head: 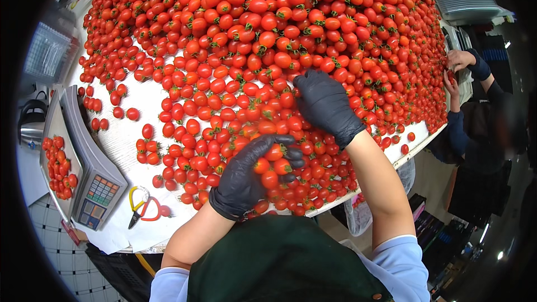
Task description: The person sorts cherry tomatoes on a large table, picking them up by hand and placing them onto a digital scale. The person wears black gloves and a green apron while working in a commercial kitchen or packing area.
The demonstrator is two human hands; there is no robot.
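A large heap of red cherry tomatoes (268, 42), many with green calyxes, covers most of the white table in front of me. My left hand (251, 172), in a black glove, is turned palm up with several cherry tomatoes (272, 165) cupped in it, low over the near part of the spread. Farther up and to the right, my right hand (325, 102), gloved in black as well, reaches into the tomatoes with its back towards me. Its fingers are curled and their tips hidden, so whether it grips a tomato does not show.
At left, a digital scale (94, 184) carries tomatoes on its metal tray (69, 134). Beside it lie snips with red and yellow handles (142, 207). Clear plastic containers (48, 50) are stacked at far left. Beyond the right table edge, a person's hands (455, 69) hold a tomato near more stacked trays (465, 4).
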